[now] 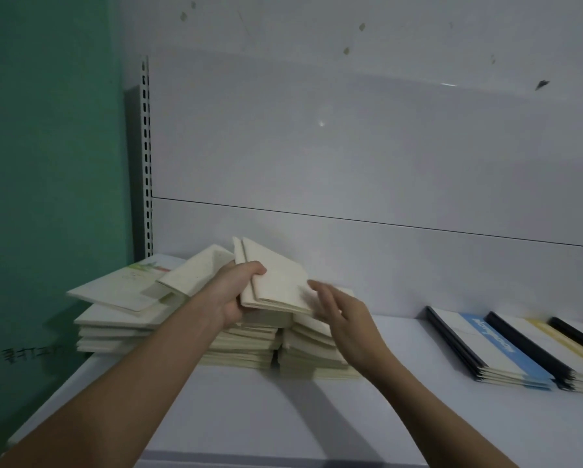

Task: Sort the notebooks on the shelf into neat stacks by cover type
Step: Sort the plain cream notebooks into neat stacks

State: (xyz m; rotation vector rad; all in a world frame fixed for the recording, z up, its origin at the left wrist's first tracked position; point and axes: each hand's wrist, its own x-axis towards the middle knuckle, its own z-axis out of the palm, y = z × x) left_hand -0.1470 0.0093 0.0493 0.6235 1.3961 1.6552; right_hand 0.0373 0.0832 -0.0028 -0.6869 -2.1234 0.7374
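My left hand [233, 292] grips two or three thin cream notebooks [276, 282] by their left edge and holds them tilted above the cream stacks. My right hand [342, 314] is blurred, its fingers spread and straight at the lower right corner of those held notebooks. Below lie a middle cream stack [242, 349] and a right cream stack [312, 352]. To the left sits a wider stack [114, 329], topped by a pale notebook with a green print [124, 282]. A speckled cream notebook [195, 271] lies askew across it.
Black-spined notebooks with a blue band [495, 349] and a yellow band [553, 346] are stacked at the right of the white shelf [283, 417]. A slotted upright post [145, 157] and a green wall [47, 163] bound the left side. The white back panel [350, 146] stands behind.
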